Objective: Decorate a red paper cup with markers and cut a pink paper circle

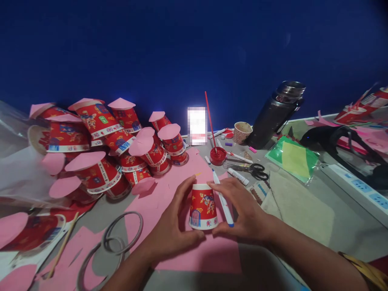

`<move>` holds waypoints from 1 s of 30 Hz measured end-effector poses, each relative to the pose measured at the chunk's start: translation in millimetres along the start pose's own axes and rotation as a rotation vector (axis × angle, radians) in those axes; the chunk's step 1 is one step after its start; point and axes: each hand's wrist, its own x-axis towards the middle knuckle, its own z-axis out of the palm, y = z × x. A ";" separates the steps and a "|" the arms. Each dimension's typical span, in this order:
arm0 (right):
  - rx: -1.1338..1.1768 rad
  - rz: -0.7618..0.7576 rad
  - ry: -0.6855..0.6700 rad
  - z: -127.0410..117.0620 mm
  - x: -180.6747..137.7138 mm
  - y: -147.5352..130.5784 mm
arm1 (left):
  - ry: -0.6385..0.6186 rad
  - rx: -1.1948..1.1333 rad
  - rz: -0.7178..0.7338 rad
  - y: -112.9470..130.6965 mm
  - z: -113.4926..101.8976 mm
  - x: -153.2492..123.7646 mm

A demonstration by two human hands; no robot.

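Observation:
An upside-down red paper cup (202, 206) with printed figures and a blue scribbled patch stands between my hands. My left hand (172, 222) curves around its left side, fingertips at the top edge and thumb by the rim. From the other side my right hand (242, 202) holds the cup too, fingers at the top and thumb near the rim. A white marker with a blue tip and end (223, 202) slants across the right hand, tucked between its fingers and palm. Beneath the cup lies a pink paper sheet (194, 260).
At the left, several red cups with pink paper cone tops (101, 173) are piled up. Grey tape rings (121, 238) lie nearby. Behind my right hand are scissors (257, 171), a glue tube (238, 176), a red paint pot (217, 157), a paper cup (242, 133) and a black flask (273, 117).

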 end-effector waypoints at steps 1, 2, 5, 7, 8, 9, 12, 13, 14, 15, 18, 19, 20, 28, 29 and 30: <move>0.002 -0.003 -0.002 0.6 -0.2 -0.8 | 0.001 0.063 0.016 1.4 0.8 -0.2; 0.010 -0.004 -0.004 0.7 -0.3 -1.5 | 0.002 0.115 0.029 2.7 1.8 -0.1; 0.061 0.035 -0.010 -2.8 -0.7 -3.1 | 0.032 0.178 0.036 4.5 5.2 1.4; 0.115 0.096 0.005 -7.2 -0.6 -4.7 | 0.076 0.169 0.025 4.0 6.6 2.6; 0.143 0.130 0.029 -9.3 -0.5 -5.7 | 0.099 0.157 0.024 3.3 6.9 3.0; 0.166 0.161 0.061 -11.0 -0.4 -6.7 | 0.118 0.142 0.025 2.2 7.0 3.3; 0.222 0.239 0.178 -12.7 -0.9 -8.8 | 0.138 0.093 0.040 -2.5 6.4 3.8; 0.251 0.265 0.213 -12.2 -1.5 -8.7 | 0.135 0.087 0.046 -4.5 6.2 3.9; 0.286 0.291 0.240 -11.6 -2.2 -8.4 | 0.133 0.092 0.056 -6.4 6.1 3.9; 0.323 0.313 0.263 -11.1 -2.7 -7.9 | 0.131 0.110 0.070 -8.2 6.0 4.0; 0.374 0.359 0.331 -12.8 -0.3 -7.6 | 0.139 0.205 0.131 -11.5 5.6 4.6; 0.378 0.383 0.350 -14.8 2.7 -8.6 | 0.145 0.231 0.154 -11.8 5.3 4.8; 0.386 0.409 0.364 -17.3 6.9 -10.3 | 0.147 0.250 0.174 -11.8 5.0 5.0; 0.357 0.337 0.402 -10.1 32.3 -22.5 | 0.191 0.383 0.284 -8.9 8.2 5.3; 0.334 0.326 0.419 -5.5 29.3 -21.4 | 0.205 0.395 0.284 -8.5 9.2 5.4; 0.318 0.298 0.402 -1.5 25.7 -19.8 | 0.219 0.407 0.278 -8.2 10.1 5.5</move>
